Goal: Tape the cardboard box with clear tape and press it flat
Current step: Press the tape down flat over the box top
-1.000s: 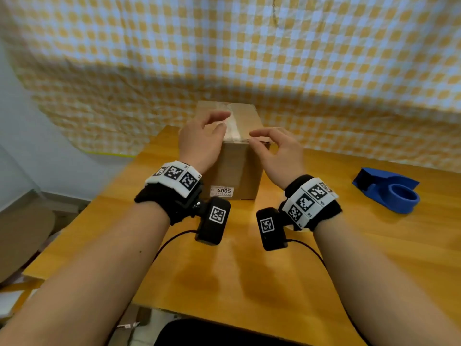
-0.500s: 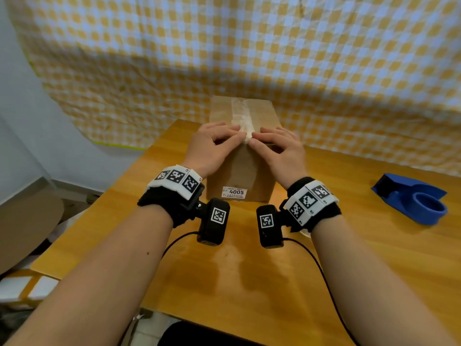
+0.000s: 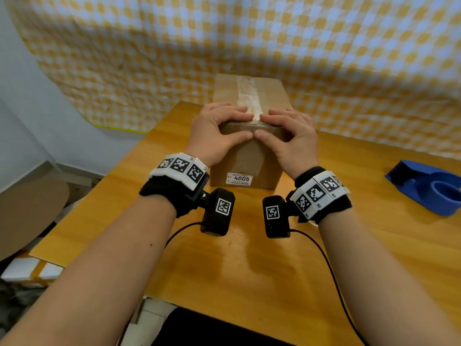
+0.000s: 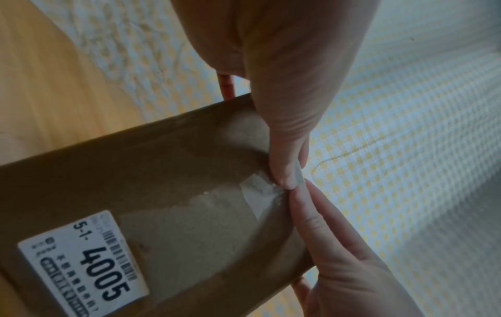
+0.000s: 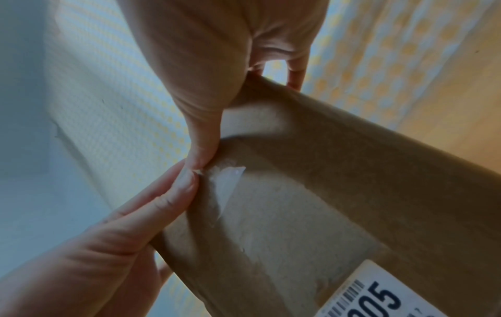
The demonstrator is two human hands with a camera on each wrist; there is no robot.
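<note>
A brown cardboard box [image 3: 249,161] with a white "4005" label [image 3: 238,178] stands on the wooden table [image 3: 249,275]. A strip of clear tape [image 3: 247,96] runs along its top and folds over the near edge. My left hand [image 3: 243,126] and right hand [image 3: 265,126] meet at that edge, fingers flat on the top and thumbs pressing the front face. In the left wrist view the tape end [image 4: 257,197] lies on the front of the box [image 4: 162,193], beside both thumb tips. The right wrist view shows the same tape end [image 5: 225,186] under the thumbs.
A blue tape dispenser [image 3: 429,186] sits on the table at the far right. A yellow checked cloth [image 3: 249,46] hangs right behind the box. The table's left edge drops off to a cardboard piece [image 3: 30,216] on the floor. Wrist camera cables trail over the table's near part.
Both hands came down from above the box onto its near top edge. Since half a second ago the thumbs have dropped onto the front face over the tape end.
</note>
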